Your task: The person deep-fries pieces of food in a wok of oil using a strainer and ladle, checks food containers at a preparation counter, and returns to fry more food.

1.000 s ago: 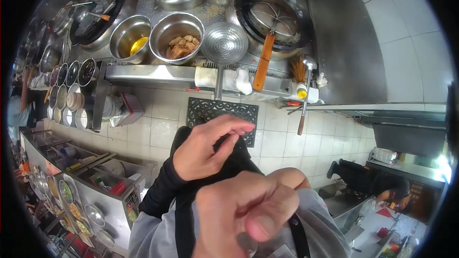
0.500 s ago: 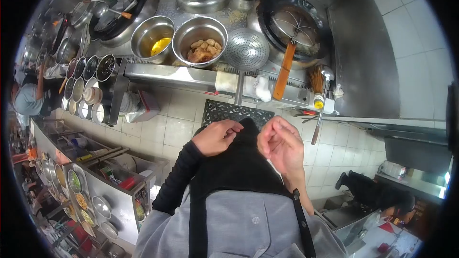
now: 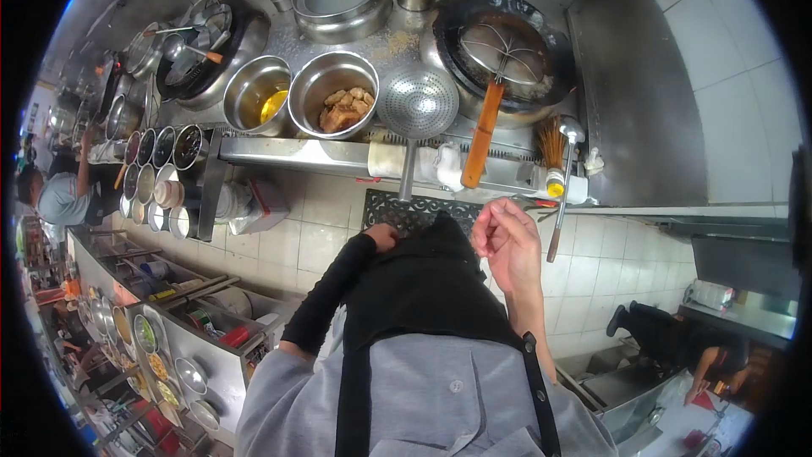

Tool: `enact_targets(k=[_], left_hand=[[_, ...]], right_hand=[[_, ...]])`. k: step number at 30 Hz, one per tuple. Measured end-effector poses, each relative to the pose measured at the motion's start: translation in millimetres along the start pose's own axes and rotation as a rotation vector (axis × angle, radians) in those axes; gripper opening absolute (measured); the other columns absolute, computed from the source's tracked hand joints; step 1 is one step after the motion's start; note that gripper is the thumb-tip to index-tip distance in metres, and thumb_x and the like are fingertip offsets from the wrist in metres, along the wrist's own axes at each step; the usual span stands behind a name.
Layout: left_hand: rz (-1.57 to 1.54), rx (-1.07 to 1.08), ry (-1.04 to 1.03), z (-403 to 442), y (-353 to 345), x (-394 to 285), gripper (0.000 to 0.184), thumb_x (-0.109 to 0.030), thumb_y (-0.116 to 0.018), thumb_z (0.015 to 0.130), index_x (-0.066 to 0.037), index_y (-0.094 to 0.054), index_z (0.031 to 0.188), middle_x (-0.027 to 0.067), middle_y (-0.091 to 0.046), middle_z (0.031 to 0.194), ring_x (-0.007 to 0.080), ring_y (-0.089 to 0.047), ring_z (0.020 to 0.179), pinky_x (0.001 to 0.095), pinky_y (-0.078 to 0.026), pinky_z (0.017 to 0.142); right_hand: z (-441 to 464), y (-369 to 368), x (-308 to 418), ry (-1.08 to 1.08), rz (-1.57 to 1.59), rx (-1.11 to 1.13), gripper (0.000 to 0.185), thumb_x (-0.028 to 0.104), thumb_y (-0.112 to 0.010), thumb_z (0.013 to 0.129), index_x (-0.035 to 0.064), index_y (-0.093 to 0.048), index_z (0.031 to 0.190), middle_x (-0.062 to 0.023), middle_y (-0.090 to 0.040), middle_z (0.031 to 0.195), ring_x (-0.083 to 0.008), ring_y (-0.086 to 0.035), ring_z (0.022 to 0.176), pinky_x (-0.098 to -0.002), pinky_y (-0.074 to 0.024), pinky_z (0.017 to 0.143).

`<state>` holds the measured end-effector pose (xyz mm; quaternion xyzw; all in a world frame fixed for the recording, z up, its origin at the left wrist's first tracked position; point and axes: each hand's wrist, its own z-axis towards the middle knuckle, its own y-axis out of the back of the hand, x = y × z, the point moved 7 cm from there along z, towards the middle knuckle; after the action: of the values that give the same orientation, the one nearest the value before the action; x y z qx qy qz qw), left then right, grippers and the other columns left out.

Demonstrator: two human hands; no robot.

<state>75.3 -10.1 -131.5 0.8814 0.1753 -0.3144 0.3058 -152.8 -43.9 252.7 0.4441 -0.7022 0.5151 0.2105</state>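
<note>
The right hand [image 3: 510, 245] is held up, slack and loosely curled, at two o'clock from the black apron [image 3: 419, 292]. The left hand [image 3: 386, 238] is seen at the apron's eleven o'clock edge; its grip cannot be told.

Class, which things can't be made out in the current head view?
Head view:
Left hand: fingers hidden, seemingly behind the black apron.
Wok: bottom obscured by the wire strainer.
Grey shirt: partly cut off by the bottom edge.
Far-left bowls: contents too small, blurred.
</note>
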Motion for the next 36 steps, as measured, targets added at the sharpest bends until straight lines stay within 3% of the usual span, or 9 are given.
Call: enact_targets(k=[2, 5, 10, 13, 15, 18, 20, 31, 36], left_hand=[[-0.003, 0.022, 0.067, 21.0, -36.8, 48.3, 0.032, -0.024, -0.065, 0.085, -0.007, -0.079, 0.108, 0.0192, -0.075, 0.111, 0.0362, -0.072, 0.107, 0.0441, -0.055, 0.096], [-0.045, 0.076, 0.196, 17.1, -45.5, 36.7, 0.038, -0.028, -0.068, 0.087, -0.003, -0.078, 0.115, 0.02, -0.076, 0.113, 0.0328, -0.073, 0.105, 0.0406, -0.056, 0.095], [-0.06, 0.084, 0.028, 34.1, -50.0, -10.1, 0.038, -0.032, -0.065, 0.091, -0.005, -0.078, 0.116, 0.0201, -0.075, 0.115, 0.0369, -0.073, 0.103, 0.0411, -0.056, 0.093], [0.33, 0.142, -0.331, 64.7, -72.9, -63.6, 0.036, -0.032, -0.064, 0.092, -0.007, -0.077, 0.114, 0.0206, -0.075, 0.114, 0.0391, -0.072, 0.105, 0.0429, -0.057, 0.092], [0.554, 0.331, -0.326, 82.2, -94.3, -86.4, 0.041, -0.035, -0.056, 0.098, -0.005, -0.073, 0.12, 0.0219, -0.072, 0.119, 0.0392, -0.069, 0.11, 0.0447, -0.055, 0.096], [0.389, 0.429, 0.032, 130.0, -148.1, -69.0, 0.049, -0.043, -0.041, 0.109, -0.008, -0.067, 0.132, 0.02, -0.067, 0.13, 0.0352, -0.069, 0.112, 0.047, -0.054, 0.097], [0.361, 0.47, 0.131, 128.7, -162.8, -69.7, 0.048, -0.042, -0.042, 0.108, -0.008, -0.067, 0.131, 0.02, -0.067, 0.129, 0.0351, -0.069, 0.112, 0.0468, -0.054, 0.097], [0.208, 0.376, 0.045, 90.1, -148.9, -94.9, 0.041, -0.033, -0.047, 0.102, -0.007, -0.068, 0.127, 0.0197, -0.068, 0.124, 0.0348, -0.068, 0.11, 0.0455, -0.054, 0.096], [0.131, 0.316, 0.025, 41.4, -97.1, -69.1, 0.039, -0.029, -0.05, 0.1, -0.006, -0.068, 0.124, 0.0196, -0.068, 0.122, 0.0347, -0.068, 0.109, 0.0449, -0.054, 0.095]], right_hand=[[4.2, 6.8, 11.6, 0.004, -0.004, -0.005, 0.023, 0.021, -0.056, 0.105, 0.0032, -0.061, 0.092, -0.0074, -0.059, 0.068, -0.0142, -0.052, 0.057, -0.0246, -0.0369, 0.052], [14.0, 22.2, 26.6, 0.009, -0.019, -0.006, 0.023, 0.021, -0.056, 0.104, 0.0041, -0.062, 0.091, -0.0067, -0.06, 0.067, -0.0134, -0.052, 0.055, -0.0233, -0.0357, 0.05], [22.6, 60.8, 32.1, -0.068, -0.289, 0.052, 0.021, 0.017, -0.057, 0.103, 0.004, -0.063, 0.088, -0.0055, -0.063, 0.069, -0.0109, -0.055, 0.056, -0.0238, -0.0382, 0.05], [24.4, 116.9, -1.7, -0.195, -0.579, 0.118, 0.02, 0.016, -0.059, 0.101, 0.0043, -0.066, 0.087, -0.0043, -0.065, 0.069, -0.0094, -0.058, 0.056, -0.0217, -0.0419, 0.052], [18.1, 126.8, -5.2, -0.239, -0.516, 0.128, 0.019, 0.015, -0.059, 0.101, 0.0035, -0.067, 0.088, -0.0045, -0.066, 0.07, -0.0097, -0.06, 0.058, -0.0217, -0.0439, 0.052], [21.4, 128.8, -5.2, -0.289, -0.506, 0.166, 0.02, 0.014, -0.058, 0.102, 0.0026, -0.067, 0.088, -0.0041, -0.065, 0.07, -0.0091, -0.059, 0.059, -0.0222, -0.0445, 0.053], [28.6, 123.7, -4.7, -0.275, -0.493, 0.202, 0.021, 0.013, -0.056, 0.103, 0.002, -0.066, 0.088, -0.0032, -0.064, 0.07, -0.0081, -0.058, 0.059, -0.0226, -0.0444, 0.054], [50.7, 88.7, 12.5, -0.148, -0.696, 0.31, 0.02, 0.014, -0.057, 0.104, 0.0026, -0.066, 0.091, -0.0012, -0.063, 0.071, -0.0075, -0.059, 0.064, -0.0238, -0.0462, 0.058], [30.7, 67.1, -7.9, -0.105, -0.712, 0.231, 0.02, 0.018, -0.061, 0.099, 0.0001, -0.067, 0.093, -0.009, -0.065, 0.07, -0.0158, -0.065, 0.065, -0.0339, -0.0501, 0.06]])
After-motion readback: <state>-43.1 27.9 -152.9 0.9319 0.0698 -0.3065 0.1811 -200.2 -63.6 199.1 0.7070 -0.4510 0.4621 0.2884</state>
